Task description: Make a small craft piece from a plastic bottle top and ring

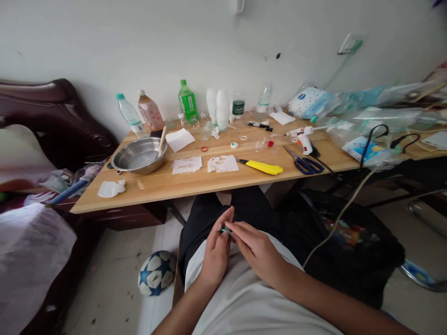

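In the head view both hands are together over my lap, below the table's front edge. My left hand is closed on a small thin teal piece, perhaps a plastic ring; the fingers hide most of it. My right hand meets it from the other side, with its fingertips pressed on the same piece. On the table ahead lie a yellow utility knife, two wrinkled white paper pieces, a white cap and a red ring.
A steel bowl with a brush or stick stands at left. Bottles, including a green one and two white-coated ones, line the wall. At right are a glue gun, scissors and plastic bottles. A ball rests on the floor.
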The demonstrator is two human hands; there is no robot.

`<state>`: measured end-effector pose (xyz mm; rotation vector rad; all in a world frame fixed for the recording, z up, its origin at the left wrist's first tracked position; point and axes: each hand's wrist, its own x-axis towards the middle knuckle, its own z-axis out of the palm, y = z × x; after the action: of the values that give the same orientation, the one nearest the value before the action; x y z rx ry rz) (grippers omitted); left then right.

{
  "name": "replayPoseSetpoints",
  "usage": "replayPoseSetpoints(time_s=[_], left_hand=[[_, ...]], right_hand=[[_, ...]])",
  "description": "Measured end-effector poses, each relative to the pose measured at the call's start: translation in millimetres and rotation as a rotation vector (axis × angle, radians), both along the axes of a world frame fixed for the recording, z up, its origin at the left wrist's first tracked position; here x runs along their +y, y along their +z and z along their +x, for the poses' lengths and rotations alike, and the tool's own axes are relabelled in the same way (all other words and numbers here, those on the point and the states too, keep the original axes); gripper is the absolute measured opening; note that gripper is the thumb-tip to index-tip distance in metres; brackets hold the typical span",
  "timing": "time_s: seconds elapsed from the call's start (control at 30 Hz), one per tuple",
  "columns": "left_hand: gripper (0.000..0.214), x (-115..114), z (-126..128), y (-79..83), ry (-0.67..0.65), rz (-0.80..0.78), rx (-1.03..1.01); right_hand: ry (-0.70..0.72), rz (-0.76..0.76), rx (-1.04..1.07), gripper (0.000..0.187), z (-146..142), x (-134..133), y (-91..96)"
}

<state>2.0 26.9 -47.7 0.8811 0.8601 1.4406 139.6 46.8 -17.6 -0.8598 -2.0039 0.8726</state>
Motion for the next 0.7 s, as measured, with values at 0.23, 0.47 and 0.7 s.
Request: replayPoseSetpoints(time_s=[0.23,0.47,0.7], left_hand=[[0.041,0.7,-3.6,4.8,0.013,-0.002,0.166],[0.043,1.3,-2.1,13.1,0.056,-0.026,0.29],[0.045,-0.2,-1.3,20.2,0.054,-0.018,0.383]], right_hand=[[-0.059,-0.043,-0.002,0.036,0.4,1.6,-2.4],[-0.109,-0.036,-0.02,0.036,-2.9,-0.1,-6.0],[-0.122,-0.021,-0.023,0.035,-2.0,0.5,-6.2]])
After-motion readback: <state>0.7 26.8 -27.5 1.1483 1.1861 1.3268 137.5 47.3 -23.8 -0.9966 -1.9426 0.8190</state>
